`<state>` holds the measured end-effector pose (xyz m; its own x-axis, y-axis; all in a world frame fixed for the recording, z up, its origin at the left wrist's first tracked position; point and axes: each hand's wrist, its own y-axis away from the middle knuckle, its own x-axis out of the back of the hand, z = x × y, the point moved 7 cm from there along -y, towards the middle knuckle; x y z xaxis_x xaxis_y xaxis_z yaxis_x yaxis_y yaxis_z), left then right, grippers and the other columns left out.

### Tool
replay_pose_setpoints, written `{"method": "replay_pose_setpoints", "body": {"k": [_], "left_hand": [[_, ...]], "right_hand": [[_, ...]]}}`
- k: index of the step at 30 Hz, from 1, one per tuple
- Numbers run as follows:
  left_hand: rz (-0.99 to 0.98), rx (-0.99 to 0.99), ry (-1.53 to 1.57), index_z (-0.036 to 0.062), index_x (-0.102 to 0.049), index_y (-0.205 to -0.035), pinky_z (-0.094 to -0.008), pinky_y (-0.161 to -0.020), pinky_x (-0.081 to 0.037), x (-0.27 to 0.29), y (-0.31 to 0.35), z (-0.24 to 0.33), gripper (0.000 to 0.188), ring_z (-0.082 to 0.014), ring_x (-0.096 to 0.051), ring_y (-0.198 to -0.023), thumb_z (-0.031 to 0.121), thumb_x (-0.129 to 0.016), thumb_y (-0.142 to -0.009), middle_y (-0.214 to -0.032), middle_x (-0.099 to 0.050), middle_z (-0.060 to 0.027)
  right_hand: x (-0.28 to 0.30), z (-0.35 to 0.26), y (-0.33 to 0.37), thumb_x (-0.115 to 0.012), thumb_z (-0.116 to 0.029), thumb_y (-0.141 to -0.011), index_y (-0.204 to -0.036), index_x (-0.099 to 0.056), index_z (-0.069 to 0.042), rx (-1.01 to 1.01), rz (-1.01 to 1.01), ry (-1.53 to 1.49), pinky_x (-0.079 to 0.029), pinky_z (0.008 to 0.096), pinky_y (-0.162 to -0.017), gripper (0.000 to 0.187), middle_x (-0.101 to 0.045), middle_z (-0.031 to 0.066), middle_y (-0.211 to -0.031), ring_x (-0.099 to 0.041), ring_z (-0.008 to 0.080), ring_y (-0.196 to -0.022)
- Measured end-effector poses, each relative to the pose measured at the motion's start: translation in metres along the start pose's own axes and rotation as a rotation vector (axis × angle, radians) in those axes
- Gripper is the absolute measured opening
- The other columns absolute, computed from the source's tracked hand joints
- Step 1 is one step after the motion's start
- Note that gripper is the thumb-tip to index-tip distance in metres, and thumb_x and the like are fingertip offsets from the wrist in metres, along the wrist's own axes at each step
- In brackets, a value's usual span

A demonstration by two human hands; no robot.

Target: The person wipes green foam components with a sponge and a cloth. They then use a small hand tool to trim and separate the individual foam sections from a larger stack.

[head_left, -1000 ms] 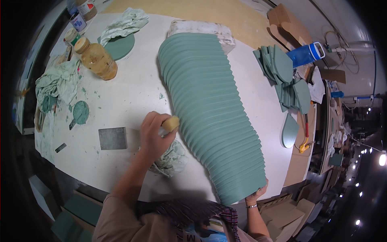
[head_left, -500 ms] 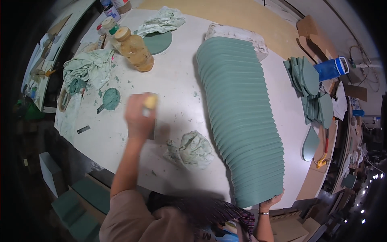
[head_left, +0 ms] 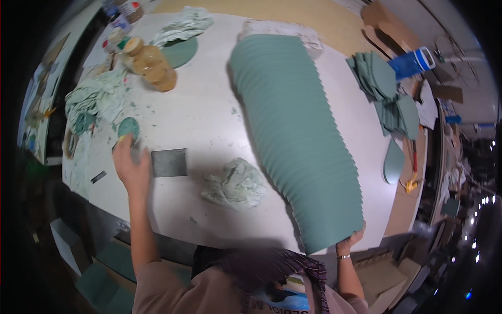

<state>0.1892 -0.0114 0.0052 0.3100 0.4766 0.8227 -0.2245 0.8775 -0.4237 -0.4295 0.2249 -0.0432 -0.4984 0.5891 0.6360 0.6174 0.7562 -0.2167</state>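
Observation:
My left hand [head_left: 132, 166] reaches over the left of the table, thumb apart from the fingers, blurred by motion. Something small and yellow shows at a fingertip; I cannot make out what. Just beyond it lies a round lump of green paste [head_left: 128, 127]. Beside the hand is a flat dark grey rectangular plate [head_left: 169, 163]. A long stack of overlapping green sheets [head_left: 298, 131] with rounded ends runs from the far middle to the near right. My right hand [head_left: 351, 238] grips the near right corner of the stack, its fingers partly hidden. A crumpled pale cloth [head_left: 235, 186] lies between.
A white block [head_left: 282, 30] stands at the stack's far end. At the left are a bottle of amber liquid [head_left: 151, 65], a pale rag [head_left: 99, 97] and a small metal blade [head_left: 98, 177]. To the right are loose green pieces [head_left: 384, 78] and a blue jug [head_left: 410, 64].
My left hand has moved left, off the grey plate and over to the green paste. The right hand stays at the stack's corner. The whole view has shifted a little.

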Motion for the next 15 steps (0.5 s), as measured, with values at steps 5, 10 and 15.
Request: {"method": "replay_pose_setpoints", "body": {"k": [5,10,15], "left_hand": [[-0.427,-0.429,0.348,0.0091,-0.065,-0.122,-0.0447,-0.096,-0.047,-0.031,0.076,0.176,0.053,-0.038,-0.059,-0.107,0.0,-0.072,-0.07,-0.124,-0.061,-0.0171],[-0.457,-0.56,0.445,0.0105,-0.067,-0.121,-0.0464,-0.088,-0.05,-0.072,0.105,0.185,0.06,-0.0404,-0.06,-0.101,-0.006,-0.064,-0.064,-0.122,-0.062,-0.0192],[-0.261,-0.477,0.76,0.0065,-0.072,-0.114,-0.0457,-0.089,-0.05,-0.041,0.031,0.271,0.052,-0.039,-0.058,-0.1,-0.009,-0.056,-0.067,-0.119,-0.063,-0.0189]], "right_hand": [[-0.005,0.0,0.001,-0.046,-0.076,-0.088,-0.104,-0.06,0.005,-0.032,0.033,-0.11,-0.05,0.0327,-0.077,0.084,-0.063,0.0102,-0.094,-0.06,0.0178,-0.086],[0.0,0.014,0.004,-0.044,-0.08,-0.088,-0.109,-0.058,0.004,-0.026,0.004,-0.1,-0.048,0.0326,-0.079,0.088,-0.062,0.0089,-0.094,-0.058,0.017,-0.089],[0.004,0.004,0.002,-0.044,-0.081,-0.088,-0.108,-0.058,0.004,-0.009,0.022,-0.116,-0.047,0.0326,-0.08,0.089,-0.061,0.0077,-0.092,-0.057,0.0166,-0.087]]}}
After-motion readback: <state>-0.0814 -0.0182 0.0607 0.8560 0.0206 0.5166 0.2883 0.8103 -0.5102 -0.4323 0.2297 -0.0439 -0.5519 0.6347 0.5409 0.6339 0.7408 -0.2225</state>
